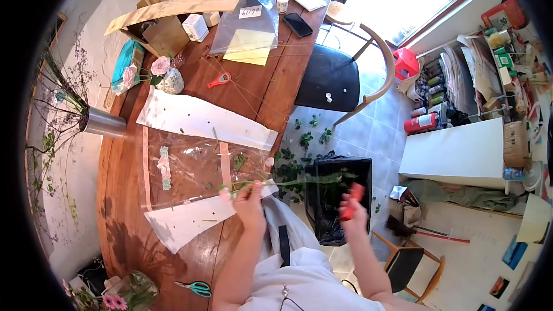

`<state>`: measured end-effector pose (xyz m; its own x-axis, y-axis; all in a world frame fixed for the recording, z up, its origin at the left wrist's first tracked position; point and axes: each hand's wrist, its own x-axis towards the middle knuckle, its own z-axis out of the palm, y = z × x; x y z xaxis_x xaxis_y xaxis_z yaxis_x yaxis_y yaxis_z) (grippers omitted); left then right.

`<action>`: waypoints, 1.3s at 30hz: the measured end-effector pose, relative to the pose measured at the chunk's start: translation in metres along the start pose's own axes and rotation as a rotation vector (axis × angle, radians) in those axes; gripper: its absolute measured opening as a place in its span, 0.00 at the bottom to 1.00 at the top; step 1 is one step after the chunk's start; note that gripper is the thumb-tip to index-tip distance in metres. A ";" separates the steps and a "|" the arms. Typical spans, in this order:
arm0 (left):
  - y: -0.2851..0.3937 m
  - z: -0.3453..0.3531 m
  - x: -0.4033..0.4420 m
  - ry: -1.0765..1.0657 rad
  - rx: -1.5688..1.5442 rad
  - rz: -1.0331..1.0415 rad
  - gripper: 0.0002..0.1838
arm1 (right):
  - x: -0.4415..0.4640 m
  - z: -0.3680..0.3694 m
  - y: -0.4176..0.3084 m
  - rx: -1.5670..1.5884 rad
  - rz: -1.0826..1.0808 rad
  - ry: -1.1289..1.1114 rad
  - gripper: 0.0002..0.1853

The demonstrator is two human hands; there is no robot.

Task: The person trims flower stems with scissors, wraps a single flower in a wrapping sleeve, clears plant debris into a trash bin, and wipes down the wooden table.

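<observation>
My left hand [249, 203] pinches a long green rose stem at the table's front edge. The rose's pink bloom [225, 194] sits just left of my fingers, and the stem [299, 182] runs right, with leaves at its far end. My right hand [355, 217] is closed around a red hand tool [352, 200] near that leafy end. Its exact kind is not clear. Below the stem stands a bin lined with a black bag [328, 219]. A clear printed plastic sleeve [193, 167] with white side strips lies flat on the table beside my left hand.
Teal-handled scissors [199, 289] lie near the table's [124, 207] front. A small vase [170, 82] with a pink rose, a phone [298, 24] and a red-handled tool [219, 79] are farther back. A black-seated chair [328, 78] stands right; cut leaves [306, 139] litter the floor.
</observation>
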<state>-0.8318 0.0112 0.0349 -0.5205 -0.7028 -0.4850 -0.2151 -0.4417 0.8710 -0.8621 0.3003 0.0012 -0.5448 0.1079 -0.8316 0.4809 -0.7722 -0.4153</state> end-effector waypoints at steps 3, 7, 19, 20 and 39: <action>0.013 -0.027 0.021 0.042 -0.040 0.014 0.06 | 0.086 -0.140 -0.073 -0.084 -0.208 0.203 0.12; 0.024 -0.024 0.021 0.101 -0.002 -0.028 0.07 | -0.014 -0.004 -0.025 -0.530 -0.062 -0.132 0.18; 0.050 -0.201 -0.019 0.367 -0.152 0.127 0.05 | 0.148 0.233 0.026 -1.231 -0.951 -0.502 0.27; 0.060 -0.209 -0.034 0.380 -0.181 0.103 0.05 | 0.178 0.258 0.039 -1.367 -1.104 -0.536 0.31; -0.016 -0.360 -0.316 0.982 -0.282 0.504 0.17 | -0.232 0.045 0.457 -1.741 -0.363 -2.619 0.17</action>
<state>-0.3660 0.0394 0.1464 0.4036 -0.9138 -0.0449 0.0937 -0.0076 0.9956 -0.5473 -0.1060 0.0209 0.5807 -0.8141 -0.0111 -0.4562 -0.3140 -0.8326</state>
